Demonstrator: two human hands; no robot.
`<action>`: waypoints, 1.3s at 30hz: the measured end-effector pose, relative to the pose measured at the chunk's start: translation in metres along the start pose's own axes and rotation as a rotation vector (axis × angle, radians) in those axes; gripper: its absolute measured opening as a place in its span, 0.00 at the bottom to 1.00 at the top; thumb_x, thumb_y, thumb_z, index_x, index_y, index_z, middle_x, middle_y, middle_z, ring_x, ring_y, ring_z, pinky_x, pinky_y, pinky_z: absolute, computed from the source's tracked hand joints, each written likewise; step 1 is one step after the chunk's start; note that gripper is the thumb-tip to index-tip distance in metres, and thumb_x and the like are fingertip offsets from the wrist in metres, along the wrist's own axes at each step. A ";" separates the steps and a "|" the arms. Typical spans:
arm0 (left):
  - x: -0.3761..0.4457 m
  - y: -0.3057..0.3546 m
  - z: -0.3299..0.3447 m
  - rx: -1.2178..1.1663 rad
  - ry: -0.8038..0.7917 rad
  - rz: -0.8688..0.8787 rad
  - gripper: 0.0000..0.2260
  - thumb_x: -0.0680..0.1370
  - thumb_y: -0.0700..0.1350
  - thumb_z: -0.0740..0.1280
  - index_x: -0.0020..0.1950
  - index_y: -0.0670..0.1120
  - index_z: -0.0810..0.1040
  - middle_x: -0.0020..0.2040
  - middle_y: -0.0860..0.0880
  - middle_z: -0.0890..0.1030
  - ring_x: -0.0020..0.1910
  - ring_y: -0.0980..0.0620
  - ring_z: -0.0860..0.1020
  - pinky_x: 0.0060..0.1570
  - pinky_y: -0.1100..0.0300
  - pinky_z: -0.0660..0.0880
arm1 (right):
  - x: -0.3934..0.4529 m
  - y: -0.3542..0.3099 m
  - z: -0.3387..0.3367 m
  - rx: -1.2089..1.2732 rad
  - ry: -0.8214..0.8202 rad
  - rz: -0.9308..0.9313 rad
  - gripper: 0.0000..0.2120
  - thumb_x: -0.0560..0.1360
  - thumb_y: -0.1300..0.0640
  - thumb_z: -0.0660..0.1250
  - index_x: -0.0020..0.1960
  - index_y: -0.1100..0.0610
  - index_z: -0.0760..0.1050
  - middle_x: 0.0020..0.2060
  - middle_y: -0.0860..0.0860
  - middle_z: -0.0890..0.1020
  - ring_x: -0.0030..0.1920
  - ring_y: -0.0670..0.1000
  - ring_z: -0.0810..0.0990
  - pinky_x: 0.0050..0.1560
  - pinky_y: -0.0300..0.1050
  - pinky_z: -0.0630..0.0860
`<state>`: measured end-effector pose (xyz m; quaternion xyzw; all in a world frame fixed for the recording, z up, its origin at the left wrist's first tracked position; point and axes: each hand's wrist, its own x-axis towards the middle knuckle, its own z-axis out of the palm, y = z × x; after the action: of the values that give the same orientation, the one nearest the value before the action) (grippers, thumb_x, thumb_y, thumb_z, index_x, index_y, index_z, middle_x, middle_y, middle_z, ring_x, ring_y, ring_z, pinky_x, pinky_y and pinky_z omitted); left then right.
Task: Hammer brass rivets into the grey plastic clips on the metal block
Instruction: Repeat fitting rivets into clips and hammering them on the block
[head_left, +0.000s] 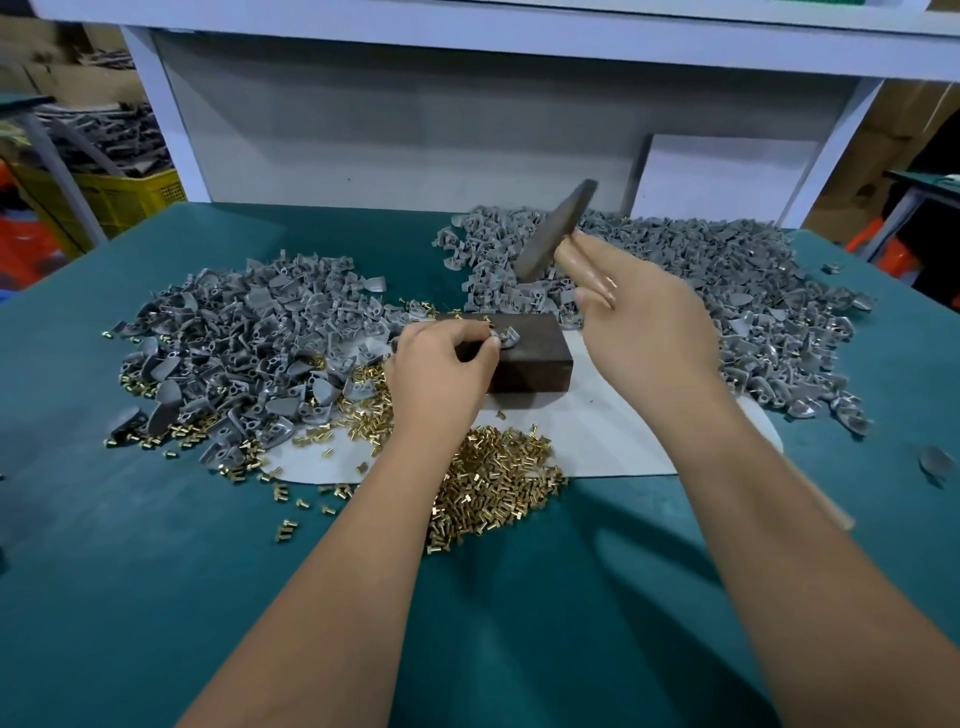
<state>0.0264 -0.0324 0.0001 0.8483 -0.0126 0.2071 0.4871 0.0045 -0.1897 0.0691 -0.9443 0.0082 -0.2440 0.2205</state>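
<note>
A dark metal block (530, 364) lies on a white sheet at the table's middle. My left hand (441, 369) rests on the block's left end and pinches a grey plastic clip (506, 336) on its top. My right hand (649, 332) grips the wooden handle of a hammer (553, 231), whose dark head is raised above and behind the block. A heap of brass rivets (498, 467) lies in front of the block, and a few rivets sit on the block's far edge.
Grey clips form a pile at the left (249, 343) mixed with loose rivets, and a larger pile at the right (727, 291). The green table (156, 571) ends at a white shelf frame (171, 130). A yellow crate (130, 195) stands beyond the left edge.
</note>
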 end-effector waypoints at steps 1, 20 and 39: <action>0.000 0.000 0.000 -0.006 -0.002 -0.005 0.07 0.77 0.48 0.69 0.53 0.51 0.85 0.53 0.55 0.84 0.60 0.49 0.77 0.61 0.44 0.73 | 0.000 0.004 0.005 0.004 0.023 0.033 0.22 0.79 0.53 0.58 0.70 0.35 0.64 0.55 0.49 0.81 0.45 0.54 0.76 0.35 0.44 0.70; 0.008 -0.003 -0.001 -0.153 -0.089 -0.047 0.05 0.78 0.45 0.69 0.49 0.51 0.84 0.53 0.55 0.82 0.63 0.46 0.73 0.65 0.45 0.70 | -0.005 0.051 0.046 -0.225 0.176 0.009 0.15 0.78 0.54 0.61 0.63 0.54 0.76 0.51 0.56 0.74 0.53 0.56 0.70 0.51 0.48 0.66; -0.001 0.005 -0.004 -0.144 -0.078 0.089 0.14 0.77 0.45 0.71 0.53 0.65 0.79 0.51 0.69 0.76 0.65 0.53 0.62 0.70 0.47 0.62 | -0.014 0.016 0.062 0.154 0.280 -0.394 0.11 0.73 0.62 0.70 0.56 0.59 0.79 0.46 0.52 0.82 0.47 0.51 0.79 0.47 0.44 0.76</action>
<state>0.0233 -0.0322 0.0054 0.8173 -0.0839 0.1938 0.5361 0.0226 -0.1773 0.0078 -0.8652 -0.1641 -0.4104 0.2368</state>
